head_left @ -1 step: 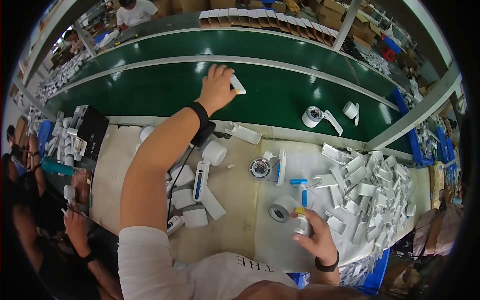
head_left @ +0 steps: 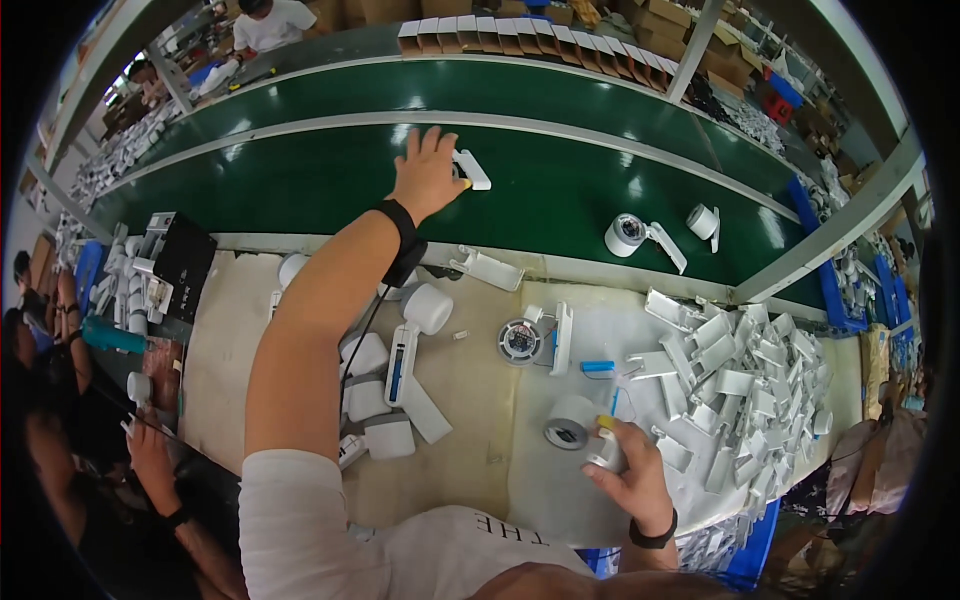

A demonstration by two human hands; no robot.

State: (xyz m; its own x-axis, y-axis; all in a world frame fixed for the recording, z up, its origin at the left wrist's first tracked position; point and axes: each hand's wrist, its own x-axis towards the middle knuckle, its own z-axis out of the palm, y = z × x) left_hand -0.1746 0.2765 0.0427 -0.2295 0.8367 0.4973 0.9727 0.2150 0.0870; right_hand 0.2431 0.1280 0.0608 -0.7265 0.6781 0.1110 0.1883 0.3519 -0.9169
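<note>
My left hand point(head_left: 425, 172) reaches far out over the green conveyor belt point(head_left: 300, 185), fingers spread and holding nothing. A flat white plastic piece point(head_left: 472, 169) lies on the belt right beside its thumb. A black wrist strap point(head_left: 404, 238) with a cord sits on that forearm. My right hand point(head_left: 628, 482) rests on the white mat near me, closed around a small white part with a yellow tip point(head_left: 605, 440). A grey-white roll-shaped housing point(head_left: 570, 424) lies just left of it, touching the fingers.
A heap of white plastic brackets point(head_left: 745, 375) fills the right side. Two white round units point(head_left: 626, 232) point(head_left: 703, 220) ride on the belt. A round circuit-board assembly point(head_left: 520, 339), a blue-handled tool point(head_left: 599, 367), white cylinders point(head_left: 388, 436) and a black box point(head_left: 186, 260) lie around. Another person's hand point(head_left: 150, 455) works at the lower left.
My left hand has let go of the flat white piece, which now lies on the belt, and its fingers have spread. The roll-shaped housing shifted slightly toward my right hand.
</note>
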